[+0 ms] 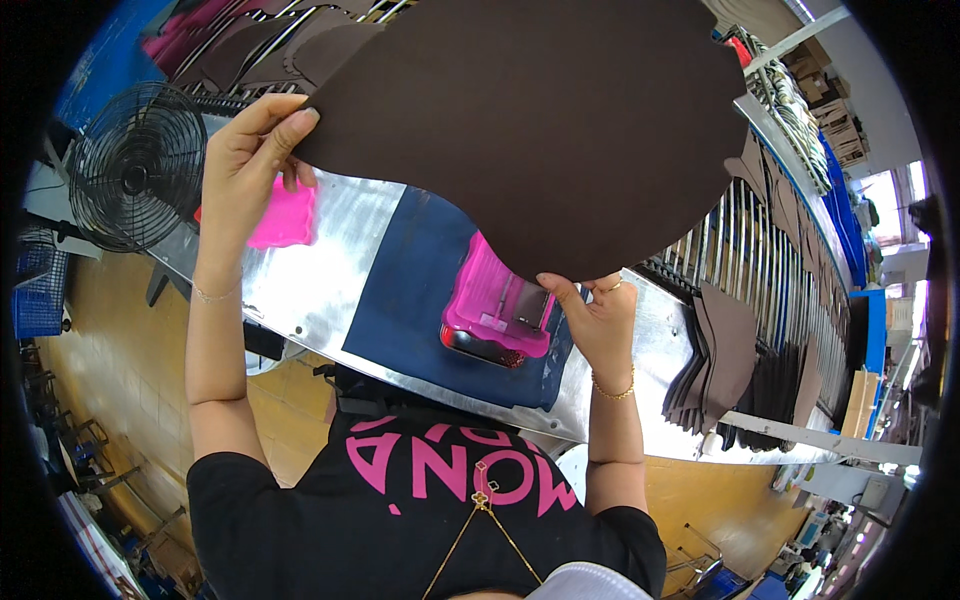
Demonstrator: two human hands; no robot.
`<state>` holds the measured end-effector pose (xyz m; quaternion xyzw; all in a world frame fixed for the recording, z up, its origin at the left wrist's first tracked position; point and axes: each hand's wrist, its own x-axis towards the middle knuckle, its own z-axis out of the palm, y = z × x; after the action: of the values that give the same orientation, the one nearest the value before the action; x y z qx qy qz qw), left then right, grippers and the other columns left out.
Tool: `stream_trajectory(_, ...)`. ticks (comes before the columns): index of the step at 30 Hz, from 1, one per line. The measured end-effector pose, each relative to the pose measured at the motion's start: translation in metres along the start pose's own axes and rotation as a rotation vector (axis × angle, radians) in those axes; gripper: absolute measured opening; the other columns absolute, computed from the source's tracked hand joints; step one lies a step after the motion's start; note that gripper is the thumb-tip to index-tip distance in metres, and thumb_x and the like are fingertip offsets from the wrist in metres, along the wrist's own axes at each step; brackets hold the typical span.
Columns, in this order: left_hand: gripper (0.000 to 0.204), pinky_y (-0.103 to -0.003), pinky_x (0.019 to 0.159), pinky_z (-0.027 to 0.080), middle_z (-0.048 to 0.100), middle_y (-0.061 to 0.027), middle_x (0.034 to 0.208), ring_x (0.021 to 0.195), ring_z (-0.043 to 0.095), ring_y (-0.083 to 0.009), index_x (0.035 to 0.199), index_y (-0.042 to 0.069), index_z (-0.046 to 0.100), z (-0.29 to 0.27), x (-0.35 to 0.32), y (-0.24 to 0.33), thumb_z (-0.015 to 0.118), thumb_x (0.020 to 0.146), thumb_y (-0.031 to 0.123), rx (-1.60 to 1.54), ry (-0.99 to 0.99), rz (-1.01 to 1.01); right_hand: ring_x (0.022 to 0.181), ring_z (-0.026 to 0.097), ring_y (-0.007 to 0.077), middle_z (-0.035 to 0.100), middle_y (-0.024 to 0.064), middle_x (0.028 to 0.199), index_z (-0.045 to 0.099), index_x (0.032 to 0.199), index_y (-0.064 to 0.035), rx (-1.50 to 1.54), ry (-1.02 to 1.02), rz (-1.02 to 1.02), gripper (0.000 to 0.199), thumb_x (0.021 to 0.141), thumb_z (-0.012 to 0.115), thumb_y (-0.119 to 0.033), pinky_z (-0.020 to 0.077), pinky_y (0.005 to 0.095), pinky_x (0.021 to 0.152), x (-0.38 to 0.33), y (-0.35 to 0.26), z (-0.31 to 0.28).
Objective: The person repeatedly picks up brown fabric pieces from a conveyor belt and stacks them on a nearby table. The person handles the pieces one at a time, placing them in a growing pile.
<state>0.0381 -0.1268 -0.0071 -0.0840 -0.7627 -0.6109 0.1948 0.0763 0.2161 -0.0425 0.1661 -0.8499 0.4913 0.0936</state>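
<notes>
A large dark brown sheet with a curved outline (560, 130) is held up in front of me, hiding much of the bench behind it. My left hand (262, 150) pinches its left corner between thumb and fingers. At its lower edge my right hand (598, 312) grips it, thumb on the near face. Below the sheet, a pink plastic tray (468, 300) lies on a dark blue mat (395, 290), with a dark flat item in it. A black and red object (482, 347) shows under the tray's near edge.
A black wire fan (135, 172) stands at the left. Beside my left wrist lies a pink piece (285, 215) on the metal bench (325, 235). Similar brown pieces (715, 350) hang over a roller rack (700, 245) at the right. More brown pieces lie at the far left.
</notes>
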Motion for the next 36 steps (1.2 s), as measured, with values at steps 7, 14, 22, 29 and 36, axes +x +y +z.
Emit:
stream_trajectory(7,0.009,-0.017,0.045,0.041,0.062,-0.0021,0.067,0.053,0.061,-0.0076,0.091,-0.001,0.064,0.020,-0.014,0.003,0.061,0.088,0.007,0.115,-0.303,-0.193,0.072,0.064,0.0253,0.069,0.0114,0.083,0.070,0.087,-0.0020,-0.241,0.006,-0.060,0.016,0.072,0.075,-0.006,0.0480,0.0305,0.064,-0.026,0.017,-0.030)
stream_trajectory(14,0.008,-0.027,0.050,0.046,0.059,-0.0083,0.071,0.057,0.062,-0.0189,0.085,0.001,0.063,0.095,-0.019,-0.009,0.067,0.079,0.004,0.289,-0.600,0.199,0.078,0.062,0.0156,0.070,0.0059,0.087,0.070,0.091,-0.0034,-0.343,0.117,0.157,0.019,0.073,0.076,-0.006,0.0466,0.0264,0.075,-0.096,0.047,-0.069)
stream_trajectory(22,0.009,-0.033,0.054,0.048,0.057,-0.0032,0.079,0.064,0.061,-0.0240,0.079,0.012,0.065,0.173,-0.019,0.015,0.071,0.073,0.016,0.245,-0.849,0.573,0.077,0.059,0.0170,0.066,0.0067,0.079,0.066,0.087,0.0023,-0.484,0.224,0.461,0.013,0.076,0.072,-0.002,0.0456,0.0274,0.074,-0.175,0.041,-0.173)
stream_trajectory(29,0.005,-0.038,0.072,0.043,0.053,-0.0078,0.087,0.084,0.054,-0.0268,0.071,0.011,0.066,0.259,0.056,0.058,0.065,0.075,0.014,0.046,-0.640,0.862,0.081,0.053,0.0113,0.059,0.0060,0.095,0.059,0.107,0.0014,-0.235,0.542,0.332,0.022,0.086,0.061,-0.002,0.0446,0.0229,0.071,-0.176,0.045,-0.219)
stream_trajectory(36,0.007,-0.039,0.083,0.039,0.052,-0.0036,0.098,0.099,0.048,-0.0228,0.065,0.013,0.067,0.282,0.129,0.109,0.065,0.069,0.019,0.506,-0.172,1.344,0.068,0.061,0.0192,0.069,0.0141,0.083,0.062,0.097,0.0067,-0.598,0.478,0.237,0.030,0.088,0.065,-0.022,0.0478,0.0308,0.064,-0.046,0.013,-0.171)
